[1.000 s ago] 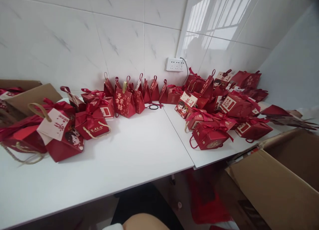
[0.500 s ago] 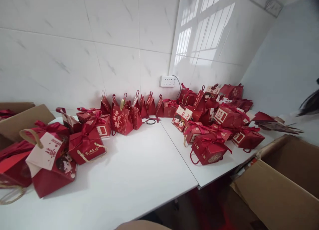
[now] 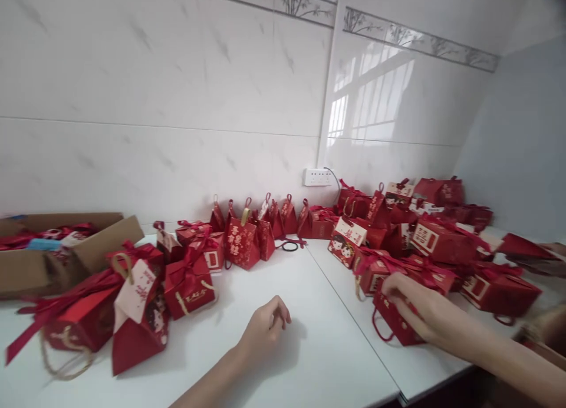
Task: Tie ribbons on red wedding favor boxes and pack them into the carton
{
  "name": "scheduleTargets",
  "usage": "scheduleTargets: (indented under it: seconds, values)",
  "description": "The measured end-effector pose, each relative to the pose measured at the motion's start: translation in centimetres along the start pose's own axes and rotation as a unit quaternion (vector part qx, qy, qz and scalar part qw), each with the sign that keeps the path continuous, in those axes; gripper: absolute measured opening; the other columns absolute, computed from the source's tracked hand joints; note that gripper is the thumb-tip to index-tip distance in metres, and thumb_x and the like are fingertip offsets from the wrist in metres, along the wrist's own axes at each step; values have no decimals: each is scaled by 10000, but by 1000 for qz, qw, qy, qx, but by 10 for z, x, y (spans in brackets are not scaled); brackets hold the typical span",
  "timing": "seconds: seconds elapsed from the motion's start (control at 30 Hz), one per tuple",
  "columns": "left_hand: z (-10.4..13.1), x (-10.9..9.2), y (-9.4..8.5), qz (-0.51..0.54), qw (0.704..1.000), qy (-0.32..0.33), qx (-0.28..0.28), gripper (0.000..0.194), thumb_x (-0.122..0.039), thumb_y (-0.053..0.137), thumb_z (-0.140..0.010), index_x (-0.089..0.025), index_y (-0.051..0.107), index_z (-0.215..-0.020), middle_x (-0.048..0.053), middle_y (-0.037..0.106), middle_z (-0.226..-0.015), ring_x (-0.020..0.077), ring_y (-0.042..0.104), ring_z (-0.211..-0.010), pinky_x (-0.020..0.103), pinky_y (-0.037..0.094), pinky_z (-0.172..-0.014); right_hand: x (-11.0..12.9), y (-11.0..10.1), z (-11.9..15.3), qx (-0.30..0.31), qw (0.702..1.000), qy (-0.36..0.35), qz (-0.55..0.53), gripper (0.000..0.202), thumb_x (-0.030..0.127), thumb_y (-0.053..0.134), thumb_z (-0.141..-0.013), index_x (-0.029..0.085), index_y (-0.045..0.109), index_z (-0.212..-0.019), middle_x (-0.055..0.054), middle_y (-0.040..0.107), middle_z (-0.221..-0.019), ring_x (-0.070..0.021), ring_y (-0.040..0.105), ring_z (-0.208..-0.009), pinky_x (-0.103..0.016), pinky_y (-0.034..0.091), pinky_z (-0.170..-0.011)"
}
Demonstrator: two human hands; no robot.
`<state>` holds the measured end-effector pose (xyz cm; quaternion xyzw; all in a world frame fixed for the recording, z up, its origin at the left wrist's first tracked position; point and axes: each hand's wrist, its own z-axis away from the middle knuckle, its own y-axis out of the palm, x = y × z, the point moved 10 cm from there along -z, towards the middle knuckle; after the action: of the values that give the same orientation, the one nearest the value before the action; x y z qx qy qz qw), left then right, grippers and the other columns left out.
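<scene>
My right hand [image 3: 409, 305] reaches in from the right, its fingers bent down over the top of a red gift box [image 3: 395, 325] with a ribbon loop handle. The box still sits at the front of the right-hand table, and the hand hides most of its bow. My left hand [image 3: 267, 324] hovers just above the white tabletop, its fingers curled in with nothing visible in them. Nearest to it on the left is a red gift box [image 3: 188, 293] with a rope handle and a bow. Beside that stands a tent-shaped red box [image 3: 144, 337] with a pale tag.
A row of small pointed red boxes [image 3: 276, 216] lines the wall below a white socket strip [image 3: 319, 177]. More red gift boxes [image 3: 446, 238] pile up at right. An open carton [image 3: 22, 272] stands at left. A black ring [image 3: 290, 246] lies mid-table. Flat red pieces [image 3: 528, 249] lie at far right.
Both hands have come into view, the right one onto the front red gift box. The view has swung left and upward, so the left carton shows more and the right one less.
</scene>
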<state>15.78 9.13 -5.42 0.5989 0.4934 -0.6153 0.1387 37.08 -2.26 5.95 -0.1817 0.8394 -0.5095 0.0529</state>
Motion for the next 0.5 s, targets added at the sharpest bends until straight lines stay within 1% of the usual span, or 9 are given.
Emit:
scheduleTargets:
  seconds: [0.07, 0.13, 0.2, 0.27, 0.37, 0.43, 0.5]
  values:
    - [4, 4, -16, -23, 999, 7, -44, 139, -90, 362, -725, -187, 461, -726, 17, 575, -705, 142, 538, -663, 257, 398, -619, 29, 28, -38, 6, 998, -38, -48, 153, 99, 381, -846, 219, 473, -825, -42, 583, -780, -157, 590, -709, -278, 504, -628]
    - [5, 2, -22, -47, 996, 22, -68, 170, -84, 342, -730, -186, 478, -740, 21, 572, -692, 148, 535, -651, 256, 394, -592, 59, 56, -72, 8, 991, -86, -103, 156, 85, 382, -829, 204, 483, -846, -55, 583, -816, -161, 578, -734, -289, 498, -633]
    - [5, -3, -20, -75, 994, 49, -68, 169, -85, 365, -725, -184, 500, -745, 27, 586, -693, 153, 538, -643, 261, 405, -595, 84, 85, -102, 10, 980, -104, -167, 144, 87, 403, -825, 196, 497, -832, -58, 586, -820, -162, 571, -737, -294, 495, -640]
    - [4, -9, -12, -107, 990, 81, -49, 154, -79, 416, -693, -181, 525, -730, 35, 612, -704, 164, 554, -655, 281, 431, -643, 112, 109, -129, 13, 972, -121, -200, 132, 92, 421, -829, 193, 505, -828, -56, 589, -832, -161, 572, -765, -297, 495, -665]
    - [3, -12, -5, -153, 982, 111, -19, 139, -97, 463, -687, -175, 563, -742, 56, 645, -743, 194, 581, -688, 311, 457, -690, 158, 132, -164, 17, 962, -143, -230, 94, 127, 458, -851, 197, 520, -866, -48, 592, -876, -157, 574, -827, -297, 494, -721]
    - [2, -10, -9, -173, 979, 109, -21, 171, -131, 455, -728, -166, 586, -830, 84, 654, -809, 224, 592, -731, 341, 472, -708, 187, 140, -184, 25, 957, -156, -244, 60, 165, 493, -859, 198, 532, -890, -50, 582, -914, -156, 573, -861, -298, 492, -754]
    - [2, -4, -19, -181, 978, 91, -40, 246, -167, 451, -752, -150, 583, -958, 117, 649, -894, 262, 593, -796, 383, 476, -738, 213, 146, -201, 38, 954, -166, -247, 52, 192, 530, -848, 189, 544, -899, -64, 564, -961, -162, 571, -876, -312, 491, -779]
